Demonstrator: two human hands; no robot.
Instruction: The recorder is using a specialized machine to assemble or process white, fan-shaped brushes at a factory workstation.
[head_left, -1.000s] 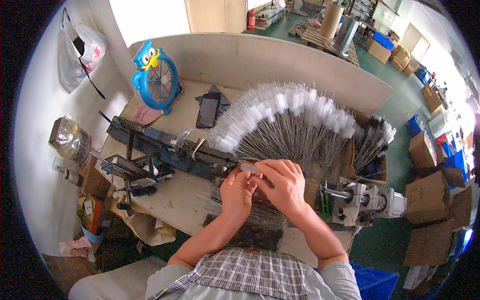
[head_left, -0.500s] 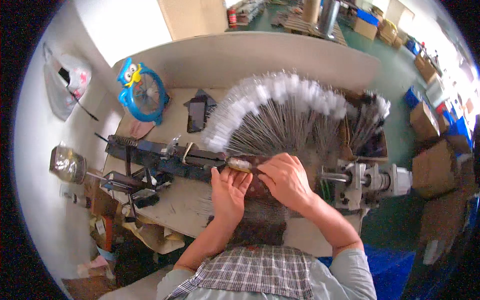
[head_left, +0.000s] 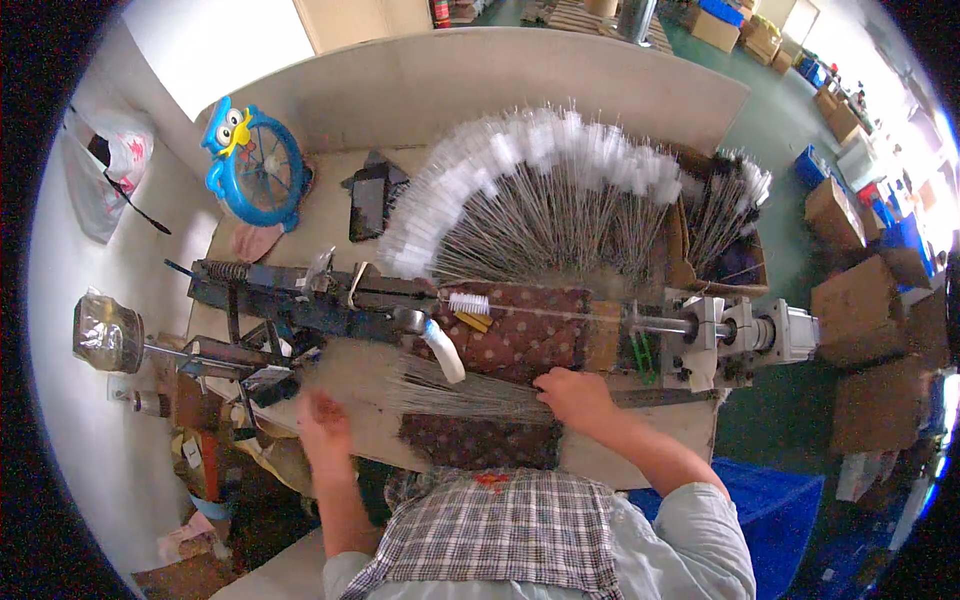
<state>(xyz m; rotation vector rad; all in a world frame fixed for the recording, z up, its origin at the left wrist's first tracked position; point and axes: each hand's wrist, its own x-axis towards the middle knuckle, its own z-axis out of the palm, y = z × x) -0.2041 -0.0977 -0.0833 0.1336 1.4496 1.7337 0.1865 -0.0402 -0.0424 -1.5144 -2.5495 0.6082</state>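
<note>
My left hand [head_left: 325, 422] hovers over the near left table edge, smeared by motion, so its fingers do not show clearly. My right hand [head_left: 578, 400] is at the right end of a bundle of thin metal wires [head_left: 465, 393]. Its fingers are closed there, but what they pinch is hidden. Beyond the wires, a small white bristle brush [head_left: 468, 303] lies along the line of the bench machine [head_left: 330, 305], above a yellow piece [head_left: 473, 321]. A lever with a white curved handle [head_left: 444, 355] points toward me. Brown dotted cloth [head_left: 535, 335] lies beneath.
A wide fan of white-tipped wire brushes [head_left: 560, 190] covers the far table, beside a cardboard box [head_left: 715, 283] of dark brushes. The motor unit with shaft [head_left: 750, 335] stands right. A blue cartoon fan [head_left: 258, 175] and a dark phone [head_left: 368, 210] sit at the far left.
My hands have parted from the brush at the middle. The left moved left and nearer; the right came down to the wire bundle. The brush now lies at the machine, out of my hands.
</note>
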